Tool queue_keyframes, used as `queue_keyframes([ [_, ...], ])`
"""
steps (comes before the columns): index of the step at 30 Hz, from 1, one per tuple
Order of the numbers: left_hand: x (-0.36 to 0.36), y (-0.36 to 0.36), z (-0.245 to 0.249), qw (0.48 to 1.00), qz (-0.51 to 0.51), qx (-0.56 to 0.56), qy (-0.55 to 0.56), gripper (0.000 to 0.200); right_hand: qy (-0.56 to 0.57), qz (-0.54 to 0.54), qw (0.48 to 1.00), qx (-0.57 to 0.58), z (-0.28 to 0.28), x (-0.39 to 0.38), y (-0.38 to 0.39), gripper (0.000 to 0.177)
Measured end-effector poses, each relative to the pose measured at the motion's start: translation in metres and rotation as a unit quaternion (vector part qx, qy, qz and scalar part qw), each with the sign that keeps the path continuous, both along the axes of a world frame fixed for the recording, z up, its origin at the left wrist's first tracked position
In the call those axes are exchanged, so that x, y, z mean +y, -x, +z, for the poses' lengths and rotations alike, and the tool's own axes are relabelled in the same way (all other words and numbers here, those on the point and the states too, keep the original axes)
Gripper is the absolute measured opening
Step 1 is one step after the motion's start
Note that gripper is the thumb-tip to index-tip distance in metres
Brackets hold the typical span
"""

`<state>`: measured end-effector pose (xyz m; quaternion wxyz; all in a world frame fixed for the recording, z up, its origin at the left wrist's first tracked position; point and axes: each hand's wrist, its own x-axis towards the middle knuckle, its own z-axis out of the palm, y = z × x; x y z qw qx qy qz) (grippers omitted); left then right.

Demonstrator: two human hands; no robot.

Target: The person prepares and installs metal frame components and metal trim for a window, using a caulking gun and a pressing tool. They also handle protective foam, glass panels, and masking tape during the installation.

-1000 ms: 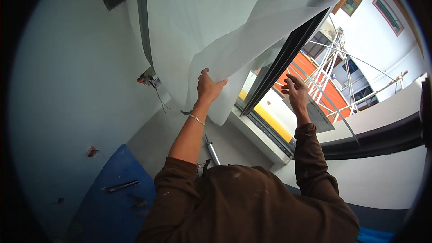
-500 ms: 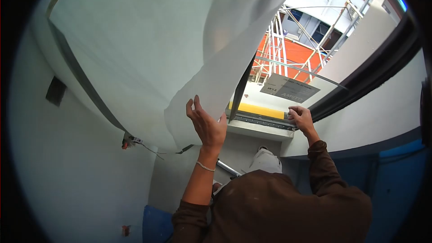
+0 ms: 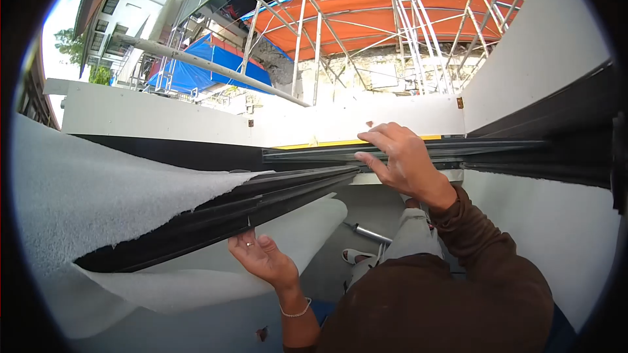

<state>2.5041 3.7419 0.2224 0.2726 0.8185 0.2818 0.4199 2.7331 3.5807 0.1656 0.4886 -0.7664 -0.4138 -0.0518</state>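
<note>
A black window sash [image 3: 222, 222] with a ragged white sheet [image 3: 150, 189] over it slants across the left of the head view. My left hand [image 3: 265, 260], palm up with a ring on one finger, is at the sash's lower edge. Its fingers are bent against that edge, the tips partly hidden. My right hand [image 3: 409, 165] is over the black sill track [image 3: 487, 150] of the window opening, thumb and fingers apart with nothing visible between them. A yellow strip [image 3: 340, 142] runs along the outer side of the track.
Outside are a white ledge [image 3: 366, 117], metal scaffolding [image 3: 402, 19], an orange tarp [image 3: 353, 19] and a blue tarp [image 3: 212, 62]. A silver tube [image 3: 369, 232] lies on the floor near my feet. A white wall [image 3: 556, 216] stands at the right.
The view has shifted towards the outside. The sash now lies edge-on across the left. My left hand has moved from the hanging white sheet to the sash edge; my right hand's fingers have spread.
</note>
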Motion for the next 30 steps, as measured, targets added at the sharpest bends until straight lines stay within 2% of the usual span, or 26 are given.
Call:
queue_keyframes([
  [2,-0.001,-0.016,0.01,0.994,0.051,-0.077,0.054,0.056,0.033,0.015,0.999,-0.021,0.001,0.002,0.0,0.024],
  [3,0.0,-0.019,0.015,0.988,0.114,-0.069,0.073,0.059,0.029,0.026,0.999,-0.015,0.0,0.004,-0.003,0.024],
  [4,0.005,-0.023,0.019,0.988,0.123,-0.066,0.07,0.059,0.041,0.029,0.999,-0.011,-0.001,0.006,-0.005,0.025],
  [6,0.008,-0.027,0.027,0.962,0.216,-0.078,0.148,0.064,0.052,0.041,0.998,-0.006,-0.001,0.01,-0.007,0.026],
  [7,0.006,-0.033,0.028,0.961,0.223,-0.077,0.146,0.064,0.046,0.032,0.998,-0.01,0.001,0.012,-0.007,0.027],
  [9,0.003,-0.049,0.029,0.966,0.19,-0.153,0.09,0.069,0.042,0.029,0.999,-0.009,0.003,0.012,-0.004,0.028],
  [14,-0.009,-0.051,0.034,0.954,0.231,-0.155,0.114,0.073,0.037,0.041,0.998,0.01,0.006,0.013,-0.004,0.03],
  [18,-0.021,-0.055,0.036,0.955,0.22,-0.153,0.123,0.072,0.041,0.067,0.996,0.045,0.012,0.015,-0.006,0.026],
  [20,-0.03,-0.055,0.033,0.953,0.22,-0.164,0.126,0.071,-0.03,0.119,0.986,0.108,0.015,0.023,-0.01,0.024],
  [21,-0.034,-0.051,0.031,0.959,0.205,-0.154,0.122,0.071,-0.042,0.179,0.97,0.159,0.022,0.029,-0.014,0.033],
  [22,-0.039,-0.049,0.028,0.964,0.188,-0.144,0.118,0.071,-0.044,0.179,0.97,0.155,0.026,0.039,-0.016,0.033],
  [24,-0.053,-0.058,0.027,0.961,0.196,-0.159,0.11,0.065,-0.148,0.335,0.885,0.286,0.034,0.063,-0.017,0.043],
  [25,-0.059,-0.061,0.026,0.958,0.207,-0.168,0.103,0.062,-0.148,0.331,0.887,0.286,0.032,0.077,-0.017,0.043],
  [27,-0.068,-0.059,0.023,0.963,0.191,-0.159,0.101,0.06,-0.131,0.414,0.845,0.313,0.026,0.106,-0.019,0.053],
  [28,-0.071,-0.056,0.022,0.968,0.178,-0.148,0.098,0.059,-0.132,0.412,0.845,0.313,0.031,0.116,-0.024,0.053],
  [30,-0.08,-0.05,0.02,0.968,0.181,-0.136,0.108,0.059,-0.057,0.555,0.751,0.352,0.04,0.133,-0.03,0.054],
])
